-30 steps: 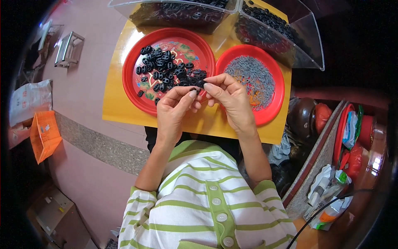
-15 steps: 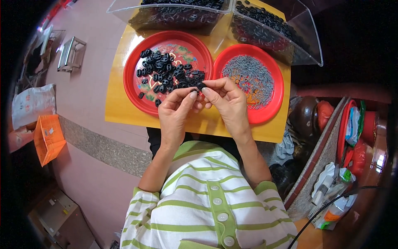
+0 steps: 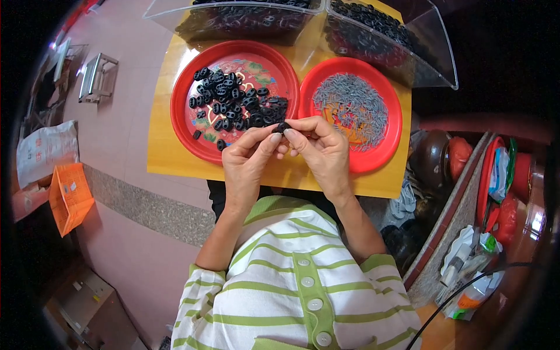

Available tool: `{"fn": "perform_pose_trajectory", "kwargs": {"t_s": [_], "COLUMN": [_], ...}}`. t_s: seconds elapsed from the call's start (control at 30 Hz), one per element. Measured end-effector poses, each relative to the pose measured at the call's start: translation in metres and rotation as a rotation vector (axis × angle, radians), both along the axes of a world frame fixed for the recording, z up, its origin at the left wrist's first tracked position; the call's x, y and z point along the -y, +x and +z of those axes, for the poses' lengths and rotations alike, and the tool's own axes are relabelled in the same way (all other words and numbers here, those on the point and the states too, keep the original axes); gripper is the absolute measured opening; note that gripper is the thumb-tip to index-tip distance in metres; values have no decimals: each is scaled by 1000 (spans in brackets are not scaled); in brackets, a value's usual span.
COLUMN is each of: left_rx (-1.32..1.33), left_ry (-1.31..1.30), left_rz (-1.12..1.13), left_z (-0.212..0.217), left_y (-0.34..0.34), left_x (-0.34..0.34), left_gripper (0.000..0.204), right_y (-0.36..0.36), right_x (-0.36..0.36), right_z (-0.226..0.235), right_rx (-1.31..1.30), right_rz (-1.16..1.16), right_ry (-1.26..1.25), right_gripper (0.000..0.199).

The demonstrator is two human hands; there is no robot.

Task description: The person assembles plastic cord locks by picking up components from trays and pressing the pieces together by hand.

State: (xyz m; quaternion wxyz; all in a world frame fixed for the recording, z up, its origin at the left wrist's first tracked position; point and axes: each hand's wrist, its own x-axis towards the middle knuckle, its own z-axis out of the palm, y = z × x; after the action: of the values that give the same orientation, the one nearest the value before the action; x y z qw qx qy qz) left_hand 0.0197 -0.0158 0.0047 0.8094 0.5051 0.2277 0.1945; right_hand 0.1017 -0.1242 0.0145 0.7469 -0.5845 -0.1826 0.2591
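My left hand (image 3: 248, 157) and my right hand (image 3: 322, 153) meet over the near edge of a round red tray (image 3: 184, 137). Between them, fingertips closed from both sides, is a small black plastic piece (image 3: 281, 127); fingers partly cover it. Behind my hands, a heap of black two-holed oval pieces (image 3: 224, 93) lies on the tray's patterned bottom. To the right, touching this tray, stands a smaller red tray (image 3: 392, 131) holding many thin grey pieces (image 3: 353, 99), like short springs or pins.
Two clear plastic bins, one at the back left (image 3: 245, 29) and one at the back right (image 3: 391, 44), hold more black pieces. Everything stands on a yellow board (image 3: 192, 175). A metal stool (image 3: 98, 79) and an orange bag (image 3: 70, 197) are left; jars and packages (image 3: 466, 268) lie right.
My hands have come together, so the fingertips of both now pinch the black piece. Half a second ago they were slightly apart. The trays look unchanged.
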Motion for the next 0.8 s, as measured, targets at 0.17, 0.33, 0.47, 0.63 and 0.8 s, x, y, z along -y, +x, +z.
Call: {"fn": "perform_pose_trajectory", "kwargs": {"t_s": [0.17,0.33,0.47,0.63,0.8], "left_rx": [-43,-74,-29,-10,17], "left_ry": [35,-74,-194,-252,-298], "left_rz": [-55,-39,-21,18,-36], "left_z": [-3,-1,4,3,4], "left_y": [-1,-3,-5,-1,3], "left_x": [0,2,-4,-2,4], "left_gripper": [16,15,16,15,15], "right_y": [1,1,-2,2,10], "right_x": [3,4,2,0,5], "right_z": [0,-7,10,16,11], "right_rx": [69,120,350,541,520], "right_rz": [5,13,-12,-9,-11], "right_ry": [-38,-103,-165,-279,-271], "right_gripper": [10,16,22,27,27]}}
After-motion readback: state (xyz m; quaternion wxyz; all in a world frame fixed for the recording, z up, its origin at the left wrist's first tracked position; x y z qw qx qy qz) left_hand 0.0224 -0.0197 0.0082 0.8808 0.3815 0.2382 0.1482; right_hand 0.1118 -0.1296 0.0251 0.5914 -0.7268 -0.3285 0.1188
